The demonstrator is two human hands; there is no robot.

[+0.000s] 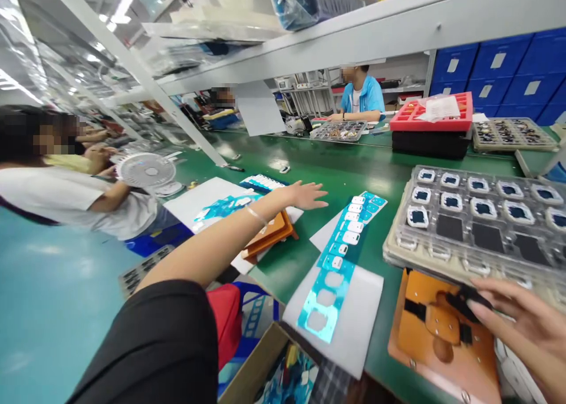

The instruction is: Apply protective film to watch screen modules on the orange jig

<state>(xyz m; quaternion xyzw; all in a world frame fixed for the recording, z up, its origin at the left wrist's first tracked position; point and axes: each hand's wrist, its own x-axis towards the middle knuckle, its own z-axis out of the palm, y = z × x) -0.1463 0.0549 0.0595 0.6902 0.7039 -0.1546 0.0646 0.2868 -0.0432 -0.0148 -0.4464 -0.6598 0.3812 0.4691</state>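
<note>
Green workbench (327, 174) spans the view, person in white top (66, 197) seated along it at left, person in blue shirt (374, 94) across it. Clear tray (466, 224) at right: back pockets hold white-rimmed parts (483, 208), several front ones show dark bottoms. White sheet (362, 309) lies center, hanging past the near bench edge. Blue film strip (347, 272) on it, cutouts at the near end, white labels farther up. Orange fixture (420, 339) sits just in front of the tray, at the near edge, raised orange block in the middle. Second orange fixture (269, 236) left of the strip, partly behind the left forearm. White fan (150, 171) farther left. Right hand (526, 321) reaches in over the orange fixture's right side, thumb and fingers pinching a small dark piece (469, 302); blurred, can't tell if loose or attached to the fixture. Left hand (307, 195) open, fingers spread, nothing held, between second fixture and strip; bench contact unclear. White labels (351, 237) smallest, rowed along the strip.
</note>
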